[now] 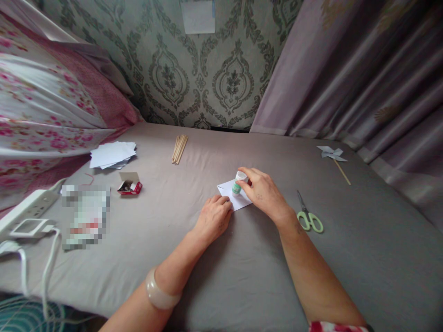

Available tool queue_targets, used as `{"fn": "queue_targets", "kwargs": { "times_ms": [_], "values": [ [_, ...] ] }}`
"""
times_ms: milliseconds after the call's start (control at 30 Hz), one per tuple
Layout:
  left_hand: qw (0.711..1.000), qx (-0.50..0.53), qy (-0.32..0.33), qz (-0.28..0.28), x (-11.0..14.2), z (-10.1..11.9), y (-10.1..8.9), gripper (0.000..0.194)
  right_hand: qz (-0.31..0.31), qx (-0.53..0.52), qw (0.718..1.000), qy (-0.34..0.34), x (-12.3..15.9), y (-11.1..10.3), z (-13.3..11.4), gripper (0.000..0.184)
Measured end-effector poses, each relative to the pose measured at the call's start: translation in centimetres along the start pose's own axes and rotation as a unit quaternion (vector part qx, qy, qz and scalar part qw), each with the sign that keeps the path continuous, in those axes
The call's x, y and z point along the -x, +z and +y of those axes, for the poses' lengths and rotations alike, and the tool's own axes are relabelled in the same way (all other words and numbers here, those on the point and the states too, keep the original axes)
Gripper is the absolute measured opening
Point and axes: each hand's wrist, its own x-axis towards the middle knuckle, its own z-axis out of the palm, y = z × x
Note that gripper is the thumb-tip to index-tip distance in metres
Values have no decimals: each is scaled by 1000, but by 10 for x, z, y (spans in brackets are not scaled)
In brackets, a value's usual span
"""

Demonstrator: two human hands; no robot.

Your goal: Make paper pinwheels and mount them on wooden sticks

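Tube in use: short white cylindrical tube with a green label (237, 184), leaning slightly, lower end on the paper. Looks like a glue stick, contents not verified.
Right hand (263, 189): part-closed; thumb and forefinger pinch the tube near its upper end. Other fingers partly hidden.
Paper: small white folded sheet with crease lines (241, 201), lying on the grey cloth-covered desk (138, 258) beneath the tube.
Left hand (214, 214): fingers bent and close together, tips at the sheet's near-left edge; cannot tell if the thumb pinches it.
Handling, tube: probably light, rigid, smooth enough to slip. Best held round the barrel, clear of the lower end.
Handling, sheet: probably light, flexible, easily creased or dragged. Best steadied flat near an edge, away from the tube.
Bearings (from tube, wall at 12): pale-green-handled metal scissors (310, 221) at 4 o'clock; white paper pinwheel on a wooden stick (331, 153) between 2 and 3; bundle of thin wooden sticks (179, 149) at 10; small open red cardboard box (130, 188) at 9.
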Motion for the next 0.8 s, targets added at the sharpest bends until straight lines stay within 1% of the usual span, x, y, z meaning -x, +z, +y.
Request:
{"fn": "queue_targets", "kwargs": {
  "times_ms": [167,333,467,533,800],
  "values": [
    [1000,-4,1,-5,0,0,1,24,7,36,999,22,-1,-1,-3,27],
    [1000,-8,1,-9,-1,0,0,24,29,59,997,44,-1,0,-6,22],
    [1000,-10,-4,-17,-1,1,-2,24,48,83,992,86,-1,0,-8,28],
    [1000,-10,-6,-21,-1,1,-4,24,48,89,990,96,0,-1,-9,29],
    [1000,-4,-1,-9,0,-1,0,25,12,94,993,64,3,-9,-10,21]
  ]
}}
